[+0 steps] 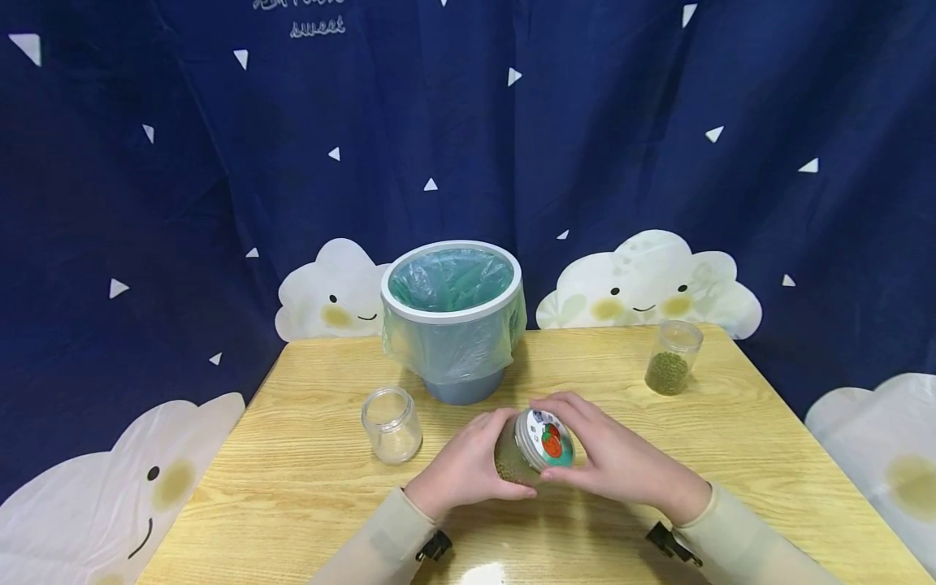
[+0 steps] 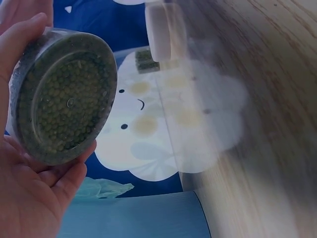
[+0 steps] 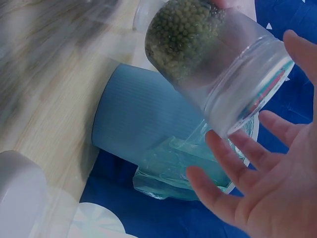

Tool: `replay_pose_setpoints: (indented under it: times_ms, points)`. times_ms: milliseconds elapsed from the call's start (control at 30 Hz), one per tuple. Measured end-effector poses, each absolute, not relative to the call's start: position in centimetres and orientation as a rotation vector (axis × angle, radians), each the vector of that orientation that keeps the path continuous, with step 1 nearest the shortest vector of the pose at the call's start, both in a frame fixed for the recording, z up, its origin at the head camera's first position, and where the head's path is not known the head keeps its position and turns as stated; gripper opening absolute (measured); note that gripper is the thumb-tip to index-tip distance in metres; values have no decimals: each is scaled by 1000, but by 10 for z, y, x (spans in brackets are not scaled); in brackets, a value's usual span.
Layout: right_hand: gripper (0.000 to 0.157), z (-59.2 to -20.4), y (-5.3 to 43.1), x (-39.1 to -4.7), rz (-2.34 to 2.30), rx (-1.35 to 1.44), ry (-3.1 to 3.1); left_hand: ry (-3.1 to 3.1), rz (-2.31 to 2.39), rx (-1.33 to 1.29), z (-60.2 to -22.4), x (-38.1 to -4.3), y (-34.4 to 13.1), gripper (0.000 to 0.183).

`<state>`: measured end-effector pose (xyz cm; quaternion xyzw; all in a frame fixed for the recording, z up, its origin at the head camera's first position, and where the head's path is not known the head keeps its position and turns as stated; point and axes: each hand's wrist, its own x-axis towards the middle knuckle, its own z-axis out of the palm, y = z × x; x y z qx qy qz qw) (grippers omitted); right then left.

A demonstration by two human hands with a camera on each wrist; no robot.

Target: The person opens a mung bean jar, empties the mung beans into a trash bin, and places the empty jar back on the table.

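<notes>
A: State of the grip?
B: Left hand wraps the held jar round its body; right hand spans the lid, thumb and fingertips at its edge, fingers loosely spread. Jar tilts, lid toward the right hand, on the near side of the bin, slightly right of it.
A: Expected handling?
B: Judgement: moderate weight, from the green beans inside, which could shift. Wall looks rigid and smooth, so possibly slippery; glass or plastic, cannot tell. Best hold: full palm round the body, fingertips on the lid's rim.
A: Farther out?
B: Lidless clear jar left of the bin and nearer the person; second bean jar well to the bin's right. Pale liner hangs over the bin's rim.
A: Labels?
B: Lid carries a red fruit print; its small marks are unreadable. Curtain behind the bin reads "sweet", up and left of it; the line above is cut off. No brand legible.
</notes>
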<state>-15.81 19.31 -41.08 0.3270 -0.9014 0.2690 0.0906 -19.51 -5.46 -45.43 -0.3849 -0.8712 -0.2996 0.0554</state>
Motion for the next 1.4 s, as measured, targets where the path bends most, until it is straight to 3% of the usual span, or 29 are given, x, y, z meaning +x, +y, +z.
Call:
replay_pose_setpoints:
  times_ms: [167, 533, 1400]
  points:
    - [74, -411, 195, -159, 770, 1096, -2642, -2652, -928, -1179, -453, -194, -56, 98]
    - [91, -410, 197, -157, 705, 1211, -2612, -2636, -901, -1213, -454, -195, -56, 98]
    - [89, -403, 207, -156, 721, 1207, -2545, -2688, -946, -1202, -452, -194, -57, 99]
